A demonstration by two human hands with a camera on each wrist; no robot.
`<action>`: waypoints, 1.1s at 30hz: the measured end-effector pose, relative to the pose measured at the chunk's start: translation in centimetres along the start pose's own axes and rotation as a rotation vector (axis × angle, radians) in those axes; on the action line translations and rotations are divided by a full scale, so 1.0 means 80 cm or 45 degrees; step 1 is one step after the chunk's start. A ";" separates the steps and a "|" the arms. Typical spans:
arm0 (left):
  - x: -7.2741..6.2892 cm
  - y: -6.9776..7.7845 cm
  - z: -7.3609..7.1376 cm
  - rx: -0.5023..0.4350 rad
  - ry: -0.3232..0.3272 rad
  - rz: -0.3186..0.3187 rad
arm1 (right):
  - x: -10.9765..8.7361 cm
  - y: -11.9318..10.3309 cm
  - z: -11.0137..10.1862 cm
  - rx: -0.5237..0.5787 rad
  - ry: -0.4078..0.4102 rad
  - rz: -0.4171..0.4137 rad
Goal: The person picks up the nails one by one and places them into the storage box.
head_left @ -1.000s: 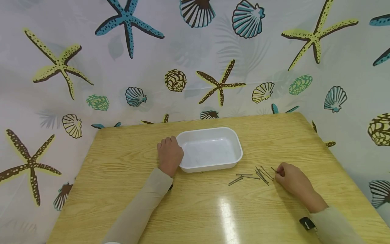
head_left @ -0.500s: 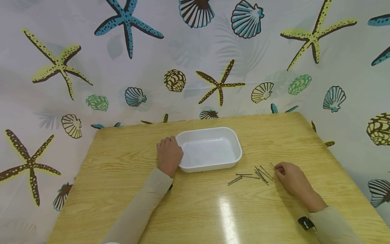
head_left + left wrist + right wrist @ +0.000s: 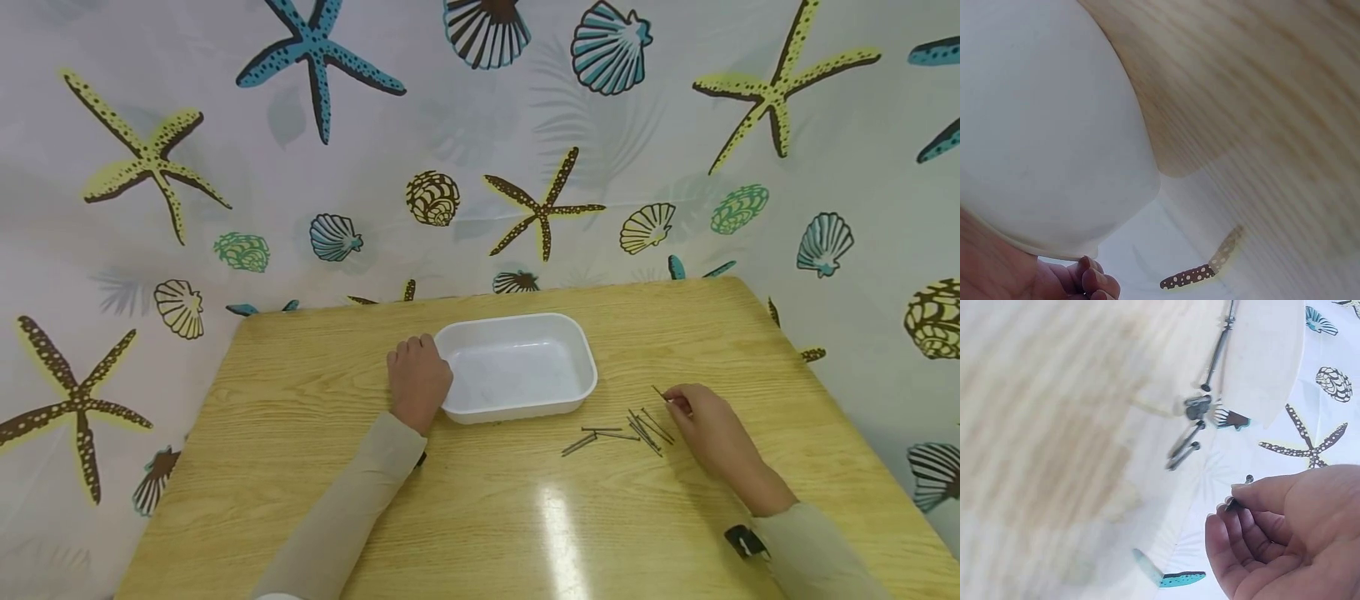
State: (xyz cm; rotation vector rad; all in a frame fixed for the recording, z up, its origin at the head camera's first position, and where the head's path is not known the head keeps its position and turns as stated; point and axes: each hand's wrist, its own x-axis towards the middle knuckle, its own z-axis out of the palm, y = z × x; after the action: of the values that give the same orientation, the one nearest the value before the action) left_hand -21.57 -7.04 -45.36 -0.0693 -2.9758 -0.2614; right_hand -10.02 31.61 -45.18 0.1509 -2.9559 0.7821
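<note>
In the head view, my left hand (image 3: 420, 382) grips the left rim of a white plastic tray (image 3: 513, 412). In the left wrist view, the tray's pale wall (image 3: 1054, 125) fills the left side, and curled fingertips (image 3: 1099, 281) show at its rim. Between thumb and fingertips, my right hand (image 3: 708, 429) pinches a nail (image 3: 659, 393), raised just off the table right of the tray. Its head end sticks out past the thumb in the right wrist view; the fingers cover the rest. Several loose nails (image 3: 580, 445) lie on the table between the tray and this hand.
The wood-grain table (image 3: 465, 517) ends at the back against a hanging cloth (image 3: 360, 167) printed with starfish and shells. More cloth hangs along the left and right sides. A dark strap (image 3: 745, 542) shows at the right cuff.
My right hand has lifted a little and shifted to the left and away from me, carrying the pinched nail off the table. The left hand and the tray have stayed put.
</note>
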 end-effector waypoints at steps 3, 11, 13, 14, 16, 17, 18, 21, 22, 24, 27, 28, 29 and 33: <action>0.001 -0.001 0.000 -0.002 -0.006 -0.009 | 0.008 -0.009 -0.001 0.009 0.017 -0.023; 0.002 -0.002 0.002 -0.016 -0.033 -0.023 | 0.023 -0.033 -0.001 0.036 0.069 -0.094; 0.002 -0.002 0.002 -0.019 -0.035 -0.026 | 0.028 -0.038 0.000 0.038 0.088 -0.110; 0.003 -0.002 0.002 -0.018 -0.037 -0.027 | 0.030 -0.041 0.000 0.036 0.095 -0.120; 0.003 -0.003 0.002 -0.017 -0.044 -0.031 | 0.036 -0.046 0.001 0.035 0.103 -0.138; 0.003 -0.003 0.002 -0.017 -0.044 -0.032 | 0.039 -0.048 0.002 0.032 0.104 -0.149; 0.004 -0.003 0.002 -0.019 -0.045 -0.033 | 0.042 -0.051 0.003 0.034 0.100 -0.156; 0.004 -0.003 0.003 -0.016 -0.037 -0.029 | 0.052 -0.059 0.004 0.041 0.082 -0.179; 0.004 -0.003 0.003 -0.015 -0.033 -0.026 | 0.055 -0.062 0.005 0.050 0.073 -0.186; 0.004 -0.002 0.003 -0.013 -0.025 -0.020 | 0.060 -0.067 0.006 0.062 0.062 -0.198; 0.004 -0.002 0.003 -0.012 -0.019 -0.009 | 0.068 -0.076 0.008 0.078 0.055 -0.225; 0.004 -0.002 0.003 -0.010 -0.015 -0.005 | 0.070 -0.079 0.009 0.080 0.054 -0.230; 0.004 -0.002 0.003 -0.007 -0.013 -0.001 | 0.073 -0.082 0.011 0.080 0.053 -0.235; 0.003 -0.003 0.002 0.008 0.016 0.013 | 0.085 -0.095 0.016 0.088 0.026 -0.251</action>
State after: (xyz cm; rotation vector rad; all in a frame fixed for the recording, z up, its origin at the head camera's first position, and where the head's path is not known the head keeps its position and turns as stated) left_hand -21.88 -7.25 -45.53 -0.0821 -2.9630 -0.2507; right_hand -15.94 23.92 -41.88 0.4286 -2.8393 0.8516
